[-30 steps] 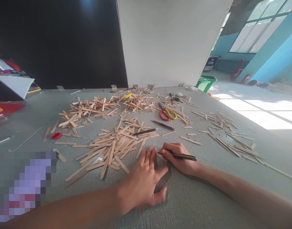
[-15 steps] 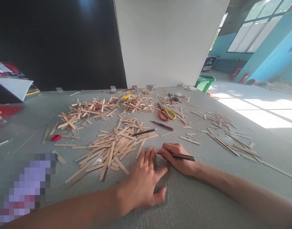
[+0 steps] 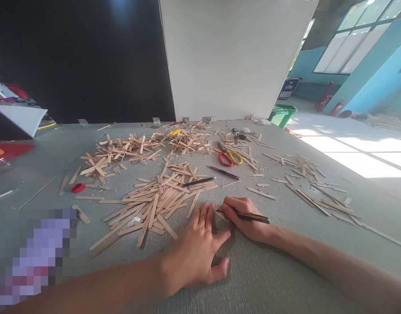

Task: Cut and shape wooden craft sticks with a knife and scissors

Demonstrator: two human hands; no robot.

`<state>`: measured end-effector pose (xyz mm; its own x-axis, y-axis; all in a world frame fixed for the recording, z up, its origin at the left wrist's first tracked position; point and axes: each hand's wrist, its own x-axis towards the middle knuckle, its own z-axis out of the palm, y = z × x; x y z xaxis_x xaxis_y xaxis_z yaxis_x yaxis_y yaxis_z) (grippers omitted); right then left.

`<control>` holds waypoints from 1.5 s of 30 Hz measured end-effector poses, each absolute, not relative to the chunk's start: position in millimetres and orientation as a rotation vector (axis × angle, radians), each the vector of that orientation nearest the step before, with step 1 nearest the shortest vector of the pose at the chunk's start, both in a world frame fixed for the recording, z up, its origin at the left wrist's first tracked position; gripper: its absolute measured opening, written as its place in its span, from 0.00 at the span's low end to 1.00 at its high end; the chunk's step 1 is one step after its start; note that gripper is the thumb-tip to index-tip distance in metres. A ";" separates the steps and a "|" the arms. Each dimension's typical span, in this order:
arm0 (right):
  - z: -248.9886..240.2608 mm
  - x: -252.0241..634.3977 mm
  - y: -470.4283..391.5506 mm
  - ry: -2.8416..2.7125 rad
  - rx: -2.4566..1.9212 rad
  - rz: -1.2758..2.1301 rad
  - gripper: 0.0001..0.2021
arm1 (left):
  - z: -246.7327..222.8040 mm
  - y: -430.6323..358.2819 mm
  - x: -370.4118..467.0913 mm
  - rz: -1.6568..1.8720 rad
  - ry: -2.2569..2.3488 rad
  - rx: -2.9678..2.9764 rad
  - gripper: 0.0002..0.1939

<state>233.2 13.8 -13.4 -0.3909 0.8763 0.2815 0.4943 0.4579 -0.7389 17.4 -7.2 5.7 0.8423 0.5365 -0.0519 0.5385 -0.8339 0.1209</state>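
grey tabletop [image 3: 252, 279] – pen [image 3: 254, 216] in right hand [image 3: 246, 220], just beside left hand [image 3: 200, 242]

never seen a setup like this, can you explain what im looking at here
There's no machine here: a person works bare-handed, and the view comes from a camera worn on their head, looking forward and down. The left hand rests spread out on the grey table. The right hand holds a dark pen-like tool, its tip down beside the left hand. Ahead, flat wooden sticks lie in loose heaps, with scissors that have red and yellow handles, and a red ring.
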 end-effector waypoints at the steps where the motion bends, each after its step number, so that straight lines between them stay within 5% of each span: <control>1: -13.1 233.2 13.9 -2.044 -1.142 0.740 0.20 | 5.2 -7.2 17.4 -0.020 0.848 2.891 0.33; 45: -7.8 234.7 14.4 -2.094 -1.008 0.822 0.21 | 8.4 -8.7 18.3 -0.022 0.880 2.879 0.34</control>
<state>234.7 14.4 -7.8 -0.4820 0.8271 0.2893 0.4094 0.5045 -0.7602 18.3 -8.7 8.4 0.8299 0.5555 -0.0518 0.5574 -0.8215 0.1205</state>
